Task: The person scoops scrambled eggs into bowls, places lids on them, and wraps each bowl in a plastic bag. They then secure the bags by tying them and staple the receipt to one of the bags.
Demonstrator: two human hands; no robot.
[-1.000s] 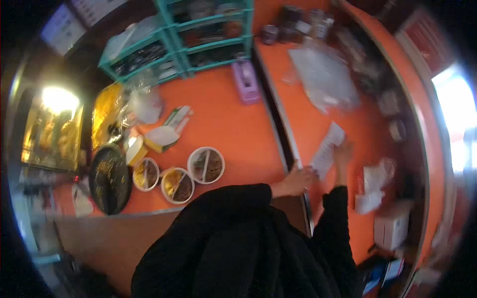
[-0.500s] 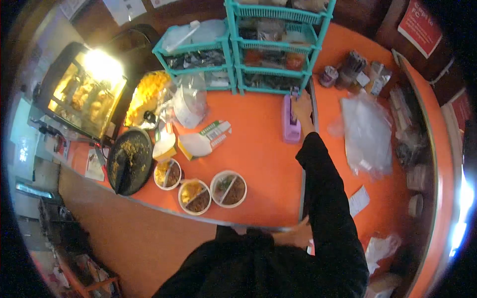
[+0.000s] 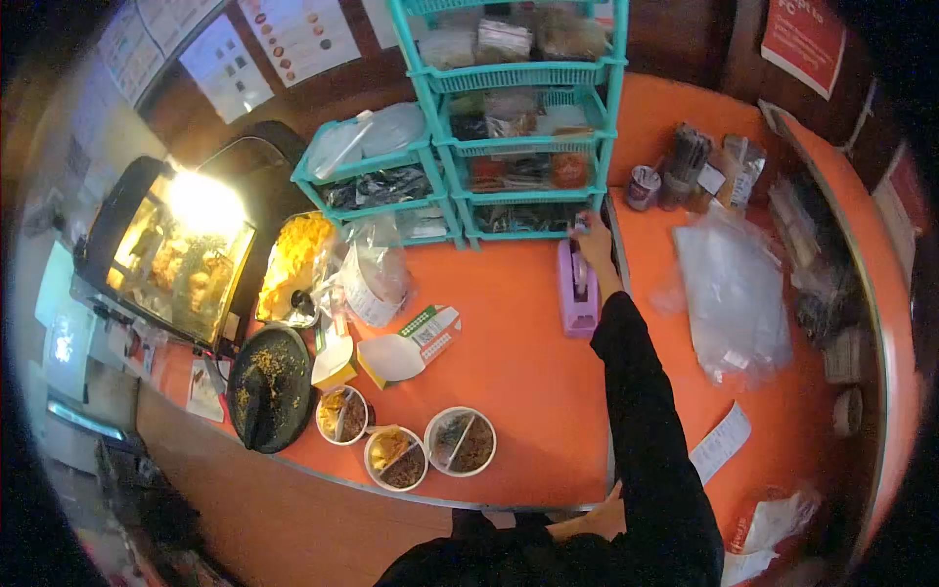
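Note:
At the far end of a purple tape dispenser (image 3: pixel 579 305), my right hand (image 3: pixel 594 245) has its fingers bent together near the cutter. Whatever is pinched there is too small to make out. The dispenser lies along the right edge of the orange counter. My left hand (image 3: pixel 604 519) is low at the counter's front edge, with its fingers hidden behind my right sleeve. Toward the front left stand a divided tub with dark and yellow food (image 3: pixel 396 458), a smaller one (image 3: pixel 343 415), and a larger one with brown filling (image 3: pixel 475 445). An unfolded paper carton (image 3: pixel 411 347) lies behind them.
Teal basket racks (image 3: pixel 528 145) rise at the back. To the left are a lit food warmer (image 3: pixel 181 259), a tray of yellow food (image 3: pixel 293 259) and a dark round pan (image 3: pixel 274 382). Plastic bags (image 3: pixel 734 293) and a receipt (image 3: pixel 722 443) lie on the right counter.
The camera view has tilted up, so the counter sits lower in the picture. My right hand has shifted from atop the dispenser toward its far end.

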